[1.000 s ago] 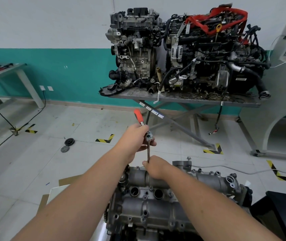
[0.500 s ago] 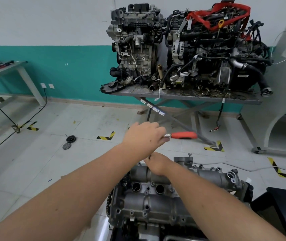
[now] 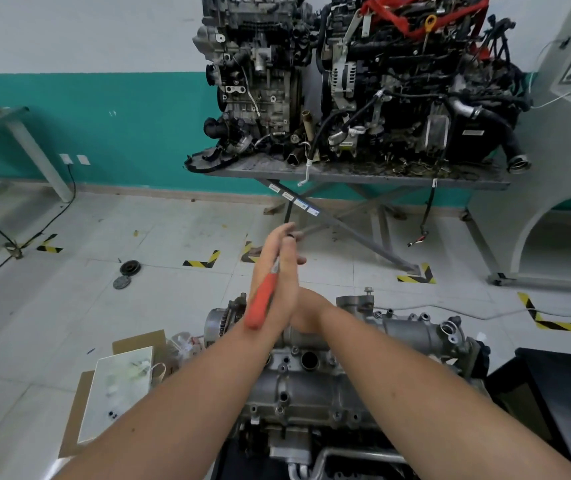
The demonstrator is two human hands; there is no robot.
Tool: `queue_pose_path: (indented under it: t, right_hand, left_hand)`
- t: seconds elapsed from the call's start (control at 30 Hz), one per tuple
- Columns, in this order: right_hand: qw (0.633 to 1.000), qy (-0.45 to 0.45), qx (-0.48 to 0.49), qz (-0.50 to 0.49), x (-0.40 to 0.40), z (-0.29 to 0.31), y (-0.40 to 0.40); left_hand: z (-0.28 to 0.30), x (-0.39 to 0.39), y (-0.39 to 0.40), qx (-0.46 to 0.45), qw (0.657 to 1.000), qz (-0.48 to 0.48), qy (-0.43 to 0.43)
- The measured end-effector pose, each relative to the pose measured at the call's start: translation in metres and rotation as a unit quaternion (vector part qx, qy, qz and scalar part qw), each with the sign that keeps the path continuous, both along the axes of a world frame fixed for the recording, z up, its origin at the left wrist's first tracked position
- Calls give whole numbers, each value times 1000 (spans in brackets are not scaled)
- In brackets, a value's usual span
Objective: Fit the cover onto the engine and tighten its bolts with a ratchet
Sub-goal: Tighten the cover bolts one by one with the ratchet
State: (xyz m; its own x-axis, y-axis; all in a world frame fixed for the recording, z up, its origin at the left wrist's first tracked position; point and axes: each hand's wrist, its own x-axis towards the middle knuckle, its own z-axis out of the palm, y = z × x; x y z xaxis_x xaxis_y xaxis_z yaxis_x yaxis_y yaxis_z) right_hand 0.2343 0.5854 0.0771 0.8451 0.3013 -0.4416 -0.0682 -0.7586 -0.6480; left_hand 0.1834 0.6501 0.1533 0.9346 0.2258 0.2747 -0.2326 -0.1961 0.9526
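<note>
The fingers (image 3: 279, 244) of the left hand (image 3: 277, 271) are held straight and close together, pointing toward 12 o'clock, with the ratchet (image 3: 261, 301) lying along the palm side; whether the thumb curls round the tool cannot be told. The ratchet's orange handle is seen angled toward 7 o'clock over the left wrist, while its metal head is hidden behind the fingers. A short grey piece is glimpsed at 1 o'clock of the fingertips, too blurred to identify.

The right hand (image 3: 306, 313) is placed just below, at 5 o'clock of the left, touching it. Its fingers are hidden beneath the left hand and wrist, so their state cannot be told; what they touch is concealed too.

The cover (image 3: 312, 375) is seen seated on top of the engine (image 3: 412, 332) at 6 o'clock, partly masked by both forearms. The bolts are too small to be judged. The engine's lower part is cut off by the frame edge.

At 8 o'clock a cardboard box (image 3: 117, 386) with small parts is laid on the floor. At 12 o'clock two other engines (image 3: 363, 81) are carried on a far tabletop (image 3: 346, 174); their tops are cut off.
</note>
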Motion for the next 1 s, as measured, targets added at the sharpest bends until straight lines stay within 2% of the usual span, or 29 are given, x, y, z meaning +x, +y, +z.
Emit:
queue_pose_path:
  t: [0.1,0.2,0.27,0.33,0.43,0.6,0.7,0.8,0.9,0.97,1.0]
  right_hand:
    - [998,-16,-58,33,0,-1,-4]
    - [995,-26,-92,36,-2,5,-5]
    - [994,-33,-98,45,-2,5,-4]
    - [993,-36,-105,46,-2,5,-3]
    - [992,-44,-104,55,-3,4,-5]
    - [993,-39,-98,49,-5,6,-6]
    - [994,-38,-91,47,-5,7,-7]
    - [994,-39,-88,53,-5,7,-7]
    - [993,-41,-92,64,-4,7,-7]
    - [993,-45,-93,62,-6,7,-7]
    - [993,-39,-94,59,-7,10,-8]
  left_hand:
    - [-1,11,2,-174,982,13,73]
    - [1,19,13,-248,961,2,119]
    - [7,22,21,-261,954,6,150]
    - [10,24,30,-214,963,-8,165]
    - [14,19,39,-127,972,-100,171]
    - [27,17,54,-88,957,-194,197]
    - [36,18,60,-80,948,-210,225]
    - [47,23,52,-34,948,-174,263]
    - [57,27,32,94,947,-126,280]
    - [59,31,22,226,934,-124,246]
    - [60,33,20,311,917,-126,218]
